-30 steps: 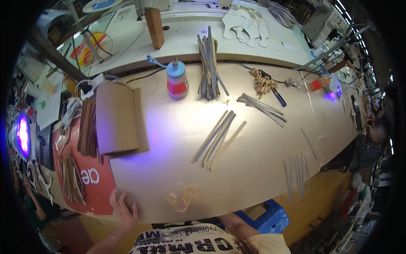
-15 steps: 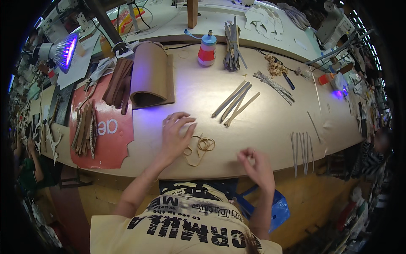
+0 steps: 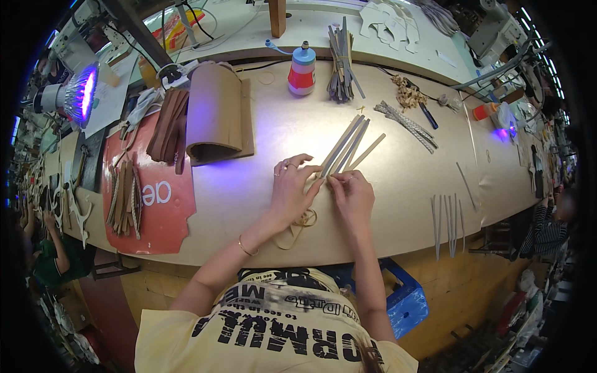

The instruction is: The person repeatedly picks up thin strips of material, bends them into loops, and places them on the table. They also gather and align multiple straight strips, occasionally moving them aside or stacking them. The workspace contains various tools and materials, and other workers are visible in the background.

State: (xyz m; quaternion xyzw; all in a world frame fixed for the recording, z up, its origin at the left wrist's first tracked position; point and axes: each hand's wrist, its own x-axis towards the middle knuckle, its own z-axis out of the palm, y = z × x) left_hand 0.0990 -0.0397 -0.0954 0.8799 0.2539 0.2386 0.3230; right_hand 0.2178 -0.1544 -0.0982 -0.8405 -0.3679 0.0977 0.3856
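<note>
Glowing violet, a lamp (image 3: pixel 79 94) stands at far left. A red sheet (image 3: pixel 171 227) lies on the table (image 3: pixel 398 193), bearing a bundle of brown strips (image 3: pixel 126 199); dark brown strips (image 3: pixel 166 127) rest beside a curved brown board (image 3: pixel 214 112). The left hand (image 3: pixel 291 191), fingers loosely parted, reaches the lower ends of some flat grey and tan strips (image 3: pixel 344 145) fanned slantwise near the table's middle; I cannot tell whether it pinches any. A blue-capped bottle (image 3: pixel 301 73) stands beyond, while elastic bands (image 3: pixel 305 221) lie just below that hand. The right hand (image 3: pixel 354 198), fingers bunched narrow, meets the same ends, its grip hidden. Further right lie silvery patterned strips (image 3: pixel 407 126), a cutter (image 3: pixel 428 115) and thin grey strips (image 3: pixel 449 224).
</note>
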